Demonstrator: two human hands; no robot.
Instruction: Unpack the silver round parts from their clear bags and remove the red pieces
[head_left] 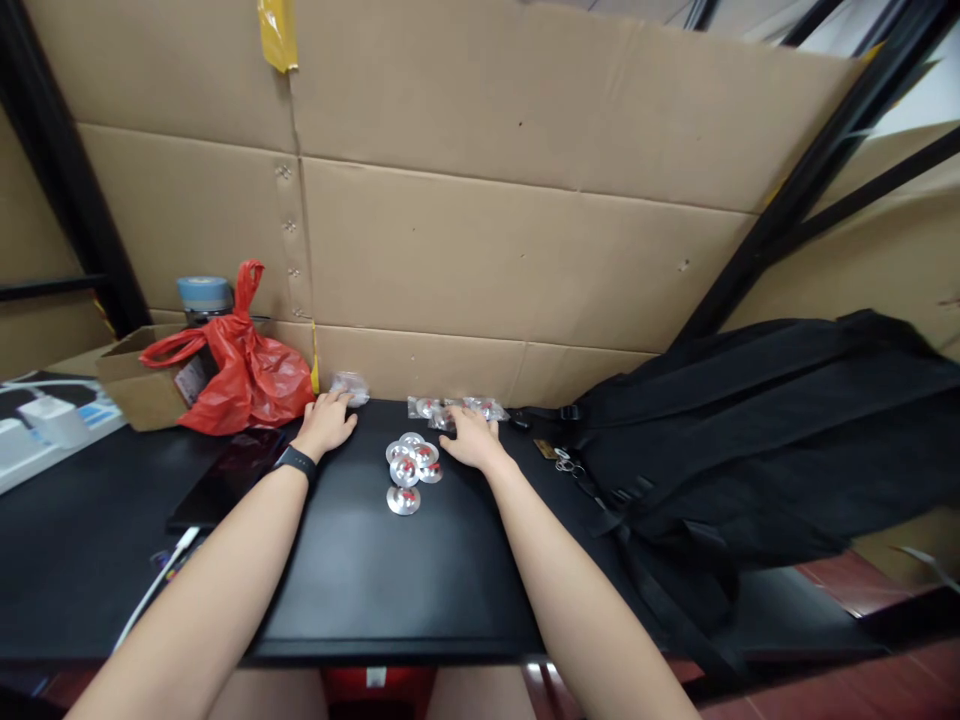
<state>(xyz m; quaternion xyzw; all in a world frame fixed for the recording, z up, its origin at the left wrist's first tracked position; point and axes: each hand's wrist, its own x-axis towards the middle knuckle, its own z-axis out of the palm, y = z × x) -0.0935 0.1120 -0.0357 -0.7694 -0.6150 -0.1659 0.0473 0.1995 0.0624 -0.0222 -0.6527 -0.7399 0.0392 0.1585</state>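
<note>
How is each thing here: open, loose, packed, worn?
Metal discs: loose, most overlapping.
Small packets: shiny pieces inside.
Left hand: open, palm down.
Right hand: open, over packets.
Red bag: bunched at top.
Cardboard box: open-topped.
Backpack: lying down; zips unclear.
Watch: worn.

Cardboard wall (465, 270) behind table (390, 590). Mid-table, toward back: overlapping pile of discs (405, 470), one single disc (403, 502) just before it, front-edge side. Packets (424, 408) at back edge, behind and right of pile, right hand (472, 440) at them. Another packet (352, 386) at back edge, left of those, beside left hand (324, 425). Back left: box (139, 390), bag (259, 375) at its right, jar (204, 295) behind bag. Tablet (225, 485) before bag, cable (154, 597) at its near end. Power strip (37, 462) left edge. Backpack (765, 430) right side, keys (568, 466) at its left.
</note>
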